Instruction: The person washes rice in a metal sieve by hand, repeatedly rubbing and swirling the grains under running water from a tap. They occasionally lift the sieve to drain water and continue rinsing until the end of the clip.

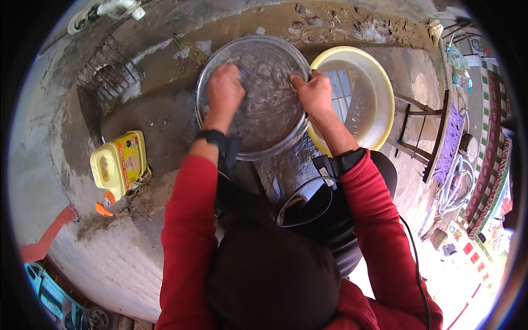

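Observation:
A large, shallow round metal pan (pixel 268 128) is tilted in front of me, its inner face wet and streaked grey. My right hand (pixel 315 93) grips the pan's right rim, with the thumb on the inner side. Over the left part of the pan, my left hand (pixel 225 90) is curled into a fist and blurred by motion. A small dark ribbed object (pixel 245 72) shows at its knuckles, too blurred to name. Close by on the right stands a yellow-rimmed plastic basin (pixel 381 119) holding cloudy water, partly behind my right hand and forearm.
At left stands a yellow jug (pixel 117 161) with an orange spout. Behind it is a metal drain grate (pixel 111 74). A stool with a purple woven seat (pixel 449 142) and a coiled hose (pixel 456 185) are at right. Muddy water (pixel 247 24) lies beyond the pan. A cable (pixel 280 216) loops near my right wrist.

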A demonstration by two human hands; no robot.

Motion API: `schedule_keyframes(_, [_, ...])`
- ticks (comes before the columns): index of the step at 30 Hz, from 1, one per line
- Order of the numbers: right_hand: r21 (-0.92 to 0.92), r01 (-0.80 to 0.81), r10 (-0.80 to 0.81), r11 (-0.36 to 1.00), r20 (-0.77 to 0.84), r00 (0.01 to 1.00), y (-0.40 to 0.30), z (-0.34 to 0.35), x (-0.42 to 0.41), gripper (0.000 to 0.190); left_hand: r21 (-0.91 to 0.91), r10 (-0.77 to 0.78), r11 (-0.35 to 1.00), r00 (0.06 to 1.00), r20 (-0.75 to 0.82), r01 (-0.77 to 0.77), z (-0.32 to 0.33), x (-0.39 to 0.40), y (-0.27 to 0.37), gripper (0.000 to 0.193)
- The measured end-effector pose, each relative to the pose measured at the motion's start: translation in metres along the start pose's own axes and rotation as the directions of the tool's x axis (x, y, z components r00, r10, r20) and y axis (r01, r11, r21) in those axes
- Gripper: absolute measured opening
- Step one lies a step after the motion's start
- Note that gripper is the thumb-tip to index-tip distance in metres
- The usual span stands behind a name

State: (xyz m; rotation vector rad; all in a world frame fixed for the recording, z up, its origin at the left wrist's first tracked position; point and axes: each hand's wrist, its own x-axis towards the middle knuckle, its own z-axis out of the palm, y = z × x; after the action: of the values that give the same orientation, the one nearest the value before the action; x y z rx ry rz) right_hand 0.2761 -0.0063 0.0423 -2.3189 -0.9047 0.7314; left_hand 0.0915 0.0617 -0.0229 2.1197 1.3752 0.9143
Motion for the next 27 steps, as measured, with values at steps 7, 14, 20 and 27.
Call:
schedule_keyframes(7, [0.085, -0.051, 0.051, 0.995, 0.004, 0.999, 0.009, 0.004, -0.002, 0.038, -0.275, 0.17, 0.954, 0.968, 0.182, -0.116, 0.01, 0.001, 0.024, 0.008])
schedule_keyframes(14, [0.077, -0.028, 0.029, 0.997, -0.016, 0.999, 0.008, 0.004, -0.005, 0.038, -0.247, 0.209, 0.957, 0.953, 0.22, -0.153, 0.02, 0.009, -0.001, 0.009])
schedule_keyframes(20, [0.024, -0.009, 0.01, 1.0, -0.022, 1.0, 0.003, 0.001, -0.011, 0.037, 0.002, -0.073, 0.997, 0.987, 0.142, 0.073, 0.015, 0.012, 0.0, 0.007])
schedule_keyframes(27, [0.037, -0.014, 0.015, 0.999, -0.034, 0.999, -0.001, 0.001, -0.01, 0.036, -0.042, -0.131, 0.989, 0.97, 0.203, 0.142, 0.018, 0.014, -0.01, 0.006])
